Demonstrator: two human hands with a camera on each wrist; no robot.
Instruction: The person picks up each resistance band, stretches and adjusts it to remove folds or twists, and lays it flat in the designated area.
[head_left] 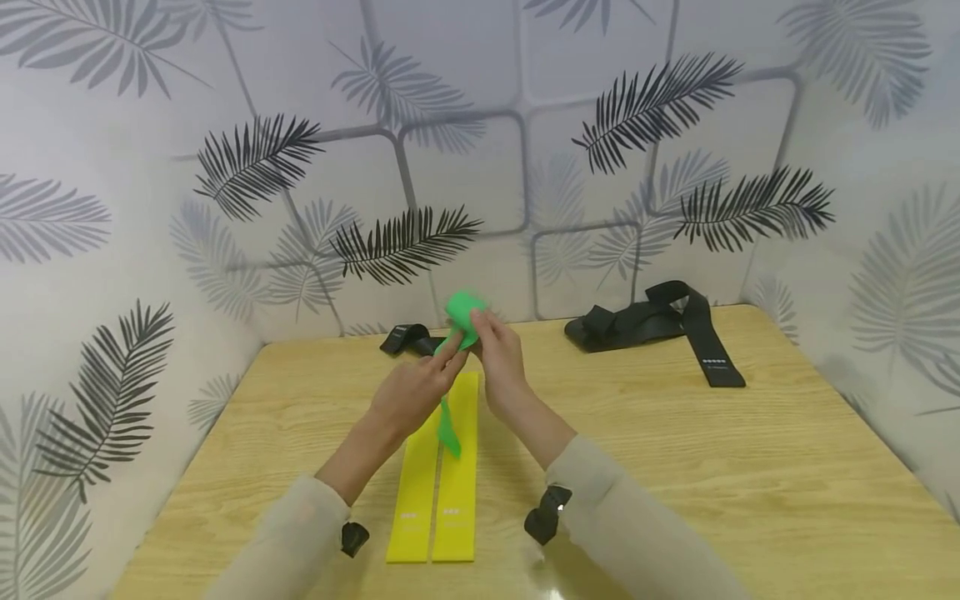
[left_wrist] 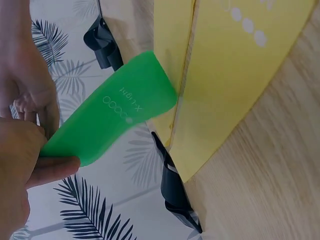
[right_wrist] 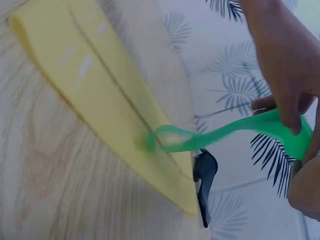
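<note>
Both hands hold a green resistance band [head_left: 465, 310] above the far part of the table. Its upper part is bunched into a rounded fold, and a loose tail hangs down over the yellow bands. My left hand [head_left: 412, 390] pinches it from the left, fingers pointing up toward the fold. From the other side, the thumb and fingers of my right hand [head_left: 501, 358] grip the fold. The left wrist view shows the hanging part of the green band [left_wrist: 110, 112] printed "X-Light". Below lie two flat yellow resistance bands [head_left: 454, 508], side by side lengthwise.
A crumpled black band [head_left: 408, 337] lies at the table's back edge behind the hands. Another black band [head_left: 637, 327] is at the back right, one end draped forward. The wooden table [head_left: 675, 483] meets a leaf-patterned backdrop [head_left: 465, 167] at the rear and sides.
</note>
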